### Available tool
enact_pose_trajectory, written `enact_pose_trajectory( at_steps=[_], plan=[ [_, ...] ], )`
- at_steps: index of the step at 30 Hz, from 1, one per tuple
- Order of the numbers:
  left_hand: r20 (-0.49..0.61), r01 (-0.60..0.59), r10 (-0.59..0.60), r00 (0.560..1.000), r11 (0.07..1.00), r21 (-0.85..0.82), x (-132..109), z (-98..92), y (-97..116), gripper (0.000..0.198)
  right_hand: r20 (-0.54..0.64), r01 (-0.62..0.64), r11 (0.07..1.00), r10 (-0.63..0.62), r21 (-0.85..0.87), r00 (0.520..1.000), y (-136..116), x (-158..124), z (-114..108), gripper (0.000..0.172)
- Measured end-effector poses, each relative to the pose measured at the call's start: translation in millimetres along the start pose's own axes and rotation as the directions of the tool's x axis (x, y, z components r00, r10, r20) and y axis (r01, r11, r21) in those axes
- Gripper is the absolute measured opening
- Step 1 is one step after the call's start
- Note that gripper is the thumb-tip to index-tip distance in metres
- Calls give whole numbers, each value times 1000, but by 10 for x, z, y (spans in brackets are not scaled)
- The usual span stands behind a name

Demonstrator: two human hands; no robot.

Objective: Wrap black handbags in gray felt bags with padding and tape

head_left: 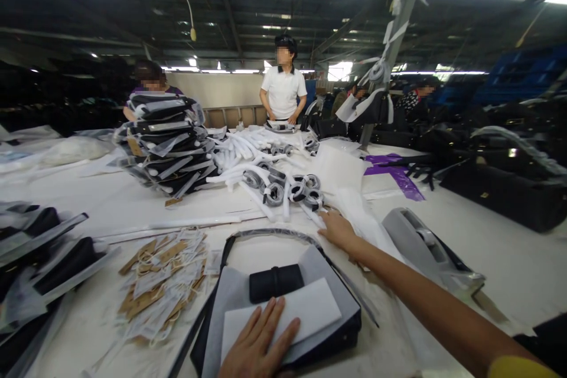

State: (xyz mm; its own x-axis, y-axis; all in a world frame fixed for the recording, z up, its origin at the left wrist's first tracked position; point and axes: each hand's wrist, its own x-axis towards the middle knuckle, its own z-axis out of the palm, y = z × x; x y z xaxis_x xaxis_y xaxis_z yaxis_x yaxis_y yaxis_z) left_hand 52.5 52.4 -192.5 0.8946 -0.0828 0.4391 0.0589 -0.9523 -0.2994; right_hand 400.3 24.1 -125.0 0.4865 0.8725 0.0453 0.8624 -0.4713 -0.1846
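My left hand (257, 342) lies flat, fingers spread, on a white sheet (305, 310) that covers a dark handbag (283, 301) in front of me. A rolled black strap (275, 282) rests on the bag just beyond my fingers. My right hand (337, 229) reaches forward past the bag's handle to the near end of a heap of white wrapped straps with metal rings (283, 186). Its fingers point away and touch the white wrapping; I cannot see whether they grip anything.
A pile of brown paper tags (162, 283) lies left of the bag. A grey tape dispenser (425, 245) sits to the right. Bagged black items are stacked at back left (163, 142) and at the near left (39, 254). People stand across the white table (500, 248).
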Motion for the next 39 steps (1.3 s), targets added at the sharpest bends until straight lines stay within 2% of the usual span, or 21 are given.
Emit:
enact_pose_trajectory(
  at_steps=[3,5,7,11,13,15,17,19,22,26,31,35,39],
  plan=[
    [91,52,-46,995,996,-67,19,-73,33,82,31,-21,1000,21,18,999,59,-48,-130,34],
    [145,94,-77,987,989,-117,46,-125,61,87,60,-24,998,20,58,998,119,-165,-308,27],
    [200,135,-101,975,977,-165,78,-166,84,92,94,-24,994,14,106,995,196,-366,-518,29],
    [269,208,-139,953,947,-245,125,-209,91,98,75,20,939,-49,342,996,365,-1020,-878,40],
    [270,238,-161,949,929,-284,131,-225,63,93,43,116,872,-154,475,987,424,-1410,-971,40],
    [250,247,-167,954,910,-333,135,-248,12,81,42,222,820,-286,528,957,437,-1776,-984,34],
    [240,227,-141,960,895,-383,153,-287,-54,72,73,300,791,-396,533,915,390,-2080,-907,27],
    [270,221,-113,956,886,-409,194,-343,-118,70,67,369,784,-460,499,886,291,-2300,-740,27],
    [369,270,-112,923,871,-411,288,-458,-193,70,-90,496,796,-498,346,862,91,-2470,-389,39],
    [428,280,-74,901,851,-443,395,-621,-235,63,-337,567,809,-496,156,800,-179,-2470,20,45],
    [438,306,-117,891,868,-391,394,-676,-133,75,-552,575,801,-406,170,729,-435,-2368,305,34],
    [343,293,-175,923,897,-331,306,-543,15,81,-643,597,773,-349,214,682,-551,-2303,471,22],
    [258,256,-189,947,932,-258,233,-415,93,76,-661,622,777,-414,102,625,-533,-2254,491,20]
  ],
)
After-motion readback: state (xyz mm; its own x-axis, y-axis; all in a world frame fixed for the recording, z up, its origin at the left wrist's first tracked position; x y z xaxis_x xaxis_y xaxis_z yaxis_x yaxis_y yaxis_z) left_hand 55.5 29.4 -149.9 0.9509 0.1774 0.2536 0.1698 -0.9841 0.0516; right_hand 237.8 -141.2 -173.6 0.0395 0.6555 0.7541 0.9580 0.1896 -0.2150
